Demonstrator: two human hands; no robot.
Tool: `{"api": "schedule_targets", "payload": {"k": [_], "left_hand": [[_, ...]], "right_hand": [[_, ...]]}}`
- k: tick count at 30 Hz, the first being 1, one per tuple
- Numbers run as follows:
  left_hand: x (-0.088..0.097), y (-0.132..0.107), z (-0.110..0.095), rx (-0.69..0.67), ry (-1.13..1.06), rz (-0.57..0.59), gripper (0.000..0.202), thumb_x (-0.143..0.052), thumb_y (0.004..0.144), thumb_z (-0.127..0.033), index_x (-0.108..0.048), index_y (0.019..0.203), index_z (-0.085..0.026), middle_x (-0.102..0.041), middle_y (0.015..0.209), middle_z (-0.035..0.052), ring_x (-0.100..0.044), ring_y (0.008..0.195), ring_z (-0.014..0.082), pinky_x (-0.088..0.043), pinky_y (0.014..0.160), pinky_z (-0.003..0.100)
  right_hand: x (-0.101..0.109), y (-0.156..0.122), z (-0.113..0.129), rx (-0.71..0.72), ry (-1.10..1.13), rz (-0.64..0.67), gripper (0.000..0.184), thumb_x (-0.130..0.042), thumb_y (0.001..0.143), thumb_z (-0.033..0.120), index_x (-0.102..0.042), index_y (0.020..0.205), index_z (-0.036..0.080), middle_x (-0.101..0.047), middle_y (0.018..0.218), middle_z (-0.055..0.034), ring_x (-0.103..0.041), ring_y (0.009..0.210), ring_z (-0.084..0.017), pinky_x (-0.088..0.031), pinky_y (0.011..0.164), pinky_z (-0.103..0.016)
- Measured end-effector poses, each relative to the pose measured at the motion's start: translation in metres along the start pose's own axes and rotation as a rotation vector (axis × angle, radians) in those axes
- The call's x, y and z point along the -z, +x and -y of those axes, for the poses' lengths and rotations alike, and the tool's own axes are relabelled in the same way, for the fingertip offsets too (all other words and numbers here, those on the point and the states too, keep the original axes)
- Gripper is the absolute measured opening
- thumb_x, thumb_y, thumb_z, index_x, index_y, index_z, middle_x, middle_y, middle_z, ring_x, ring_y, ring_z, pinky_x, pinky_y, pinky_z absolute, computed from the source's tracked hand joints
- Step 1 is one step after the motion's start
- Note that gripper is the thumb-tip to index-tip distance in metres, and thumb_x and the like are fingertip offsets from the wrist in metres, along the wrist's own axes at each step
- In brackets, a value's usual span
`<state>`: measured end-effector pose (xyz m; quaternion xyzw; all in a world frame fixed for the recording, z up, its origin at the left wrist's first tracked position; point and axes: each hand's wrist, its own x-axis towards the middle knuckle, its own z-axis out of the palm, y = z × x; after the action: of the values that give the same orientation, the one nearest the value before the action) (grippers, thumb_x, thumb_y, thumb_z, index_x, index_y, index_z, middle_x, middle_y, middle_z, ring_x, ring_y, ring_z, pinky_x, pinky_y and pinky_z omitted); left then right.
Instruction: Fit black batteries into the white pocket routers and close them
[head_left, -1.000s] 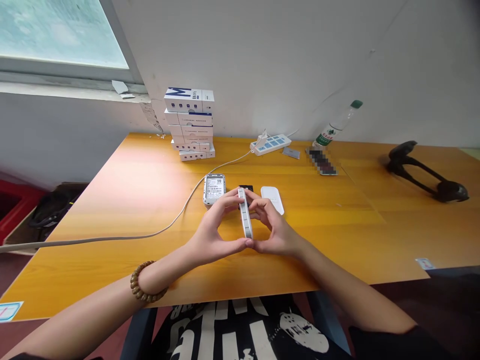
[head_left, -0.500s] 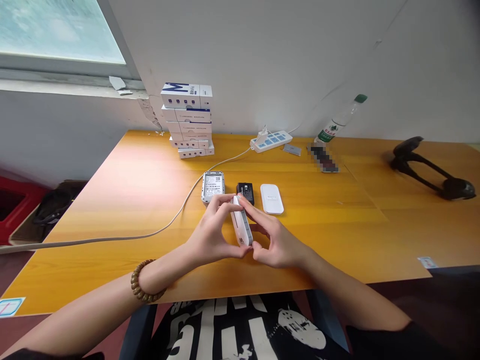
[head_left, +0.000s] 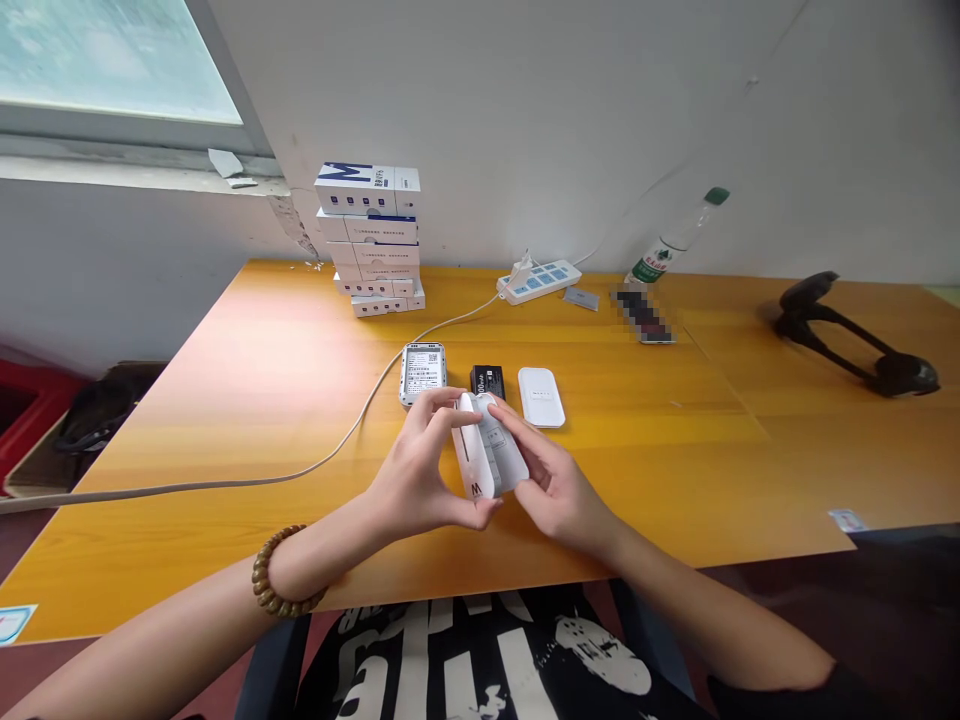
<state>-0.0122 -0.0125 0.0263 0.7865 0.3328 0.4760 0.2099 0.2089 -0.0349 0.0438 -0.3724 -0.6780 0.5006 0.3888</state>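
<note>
A white portable WiFi router (head_left: 472,460) with a dark logo is held up on edge between both hands above the table. My left hand (head_left: 420,465) grips its left side, thumb at the lower corner and fingers at the top. My right hand (head_left: 559,485) holds a white back panel (head_left: 508,450) of it, fingers on the printed face; whether the panel is fully apart I cannot tell. Just beyond the hands lie an opened router (head_left: 424,371) with its label showing, a black battery (head_left: 487,380), partly hidden by the fingers, and a loose white cover (head_left: 541,398).
White boxes (head_left: 371,235) stand stacked by the wall. A power strip (head_left: 538,282) has a cable (head_left: 330,460) running leftward across the table (head_left: 675,470). Toward the right are a small grey card (head_left: 581,299), a bottle (head_left: 671,245), a blurred phone (head_left: 645,316) and a black stand-like object (head_left: 855,335).
The router was seen nearly edge-on; now its white printed panel shows on the right, angled outward. My right thumb has left the lower corner and moved behind the panel.
</note>
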Motion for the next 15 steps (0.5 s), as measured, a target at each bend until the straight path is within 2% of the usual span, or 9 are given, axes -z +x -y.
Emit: {"api": "schedule_targets", "payload": {"k": [2,3,5,7,9,11,13,15], "left_hand": [[-0.001,0.0,0.001,0.008,-0.047,0.016,0.079,-0.091,0.069,-0.041,-0.051,0.135,-0.026,-0.047,0.137,0.015,-0.053,0.134,0.0386,-0.055,0.107,0.062],[-0.001,0.0,0.002,0.017,-0.072,0.022,0.08,-0.091,0.069,-0.041,-0.05,0.136,-0.026,-0.047,0.138,0.0149,-0.052,0.134,0.0384,-0.056,0.107,0.062],[-0.002,0.0,0.004,0.048,-0.114,0.038,0.086,-0.091,0.069,-0.041,-0.048,0.142,-0.027,-0.044,0.139,0.015,-0.05,0.135,0.0383,-0.056,0.108,0.063],[-0.001,-0.001,0.005,0.075,-0.138,0.064,0.091,-0.09,0.07,-0.043,-0.047,0.148,-0.028,-0.042,0.139,0.0146,-0.049,0.135,0.0382,-0.054,0.11,0.064],[0.0,-0.001,0.006,0.095,-0.158,0.102,0.087,-0.088,0.071,-0.044,-0.051,0.148,-0.028,-0.043,0.138,0.0136,-0.049,0.135,0.0384,-0.051,0.114,0.065],[0.0,-0.001,0.007,0.129,-0.191,0.144,0.077,-0.088,0.072,-0.046,-0.057,0.14,-0.028,-0.046,0.139,0.0132,-0.05,0.137,0.0393,-0.048,0.117,0.066],[-0.002,-0.002,0.008,0.183,-0.238,0.186,0.071,-0.089,0.072,-0.048,-0.06,0.133,-0.027,-0.05,0.141,0.014,-0.053,0.139,0.0402,-0.046,0.119,0.066],[-0.005,-0.003,0.01,0.242,-0.277,0.238,0.069,-0.091,0.071,-0.049,-0.06,0.129,-0.027,-0.053,0.143,0.0147,-0.054,0.141,0.0408,-0.045,0.12,0.065]], "right_hand": [[0.004,0.002,0.003,-0.074,0.089,-0.023,0.075,-0.059,0.084,0.007,-0.063,0.154,0.034,-0.043,0.175,0.0006,-0.041,0.162,-0.03,-0.044,0.129,-0.048],[0.006,0.003,0.004,-0.117,0.117,-0.053,0.067,-0.06,0.084,0.01,-0.068,0.148,0.031,-0.051,0.17,-0.0022,-0.049,0.157,-0.031,-0.048,0.127,-0.049],[0.01,0.004,0.005,-0.208,0.12,-0.131,0.048,-0.062,0.087,0.018,-0.075,0.133,0.025,-0.071,0.149,-0.0076,-0.068,0.137,-0.031,-0.057,0.116,-0.049],[0.017,0.006,0.002,-0.299,0.074,-0.195,0.03,-0.065,0.09,0.028,-0.078,0.117,0.022,-0.081,0.123,-0.0099,-0.079,0.111,-0.03,-0.066,0.097,-0.046],[0.031,0.009,-0.007,-0.345,0.023,-0.262,0.027,-0.071,0.089,0.038,-0.075,0.109,0.021,-0.081,0.11,-0.0103,-0.079,0.092,-0.027,-0.067,0.079,-0.041],[0.05,0.016,-0.019,-0.339,-0.017,-0.363,0.033,-0.076,0.083,0.041,-0.07,0.11,0.023,-0.08,0.107,-0.0097,-0.077,0.085,-0.026,-0.064,0.069,-0.037],[0.072,0.026,-0.032,-0.317,-0.087,-0.46,0.036,-0.078,0.078,0.04,-0.065,0.107,0.024,-0.078,0.104,-0.0088,-0.076,0.083,-0.026,-0.062,0.065,-0.036],[0.091,0.038,-0.043,-0.305,-0.215,-0.499,0.034,-0.076,0.075,0.038,-0.064,0.103,0.024,-0.076,0.105,-0.0094,-0.075,0.085,-0.026,-0.06,0.067,-0.036]]}}
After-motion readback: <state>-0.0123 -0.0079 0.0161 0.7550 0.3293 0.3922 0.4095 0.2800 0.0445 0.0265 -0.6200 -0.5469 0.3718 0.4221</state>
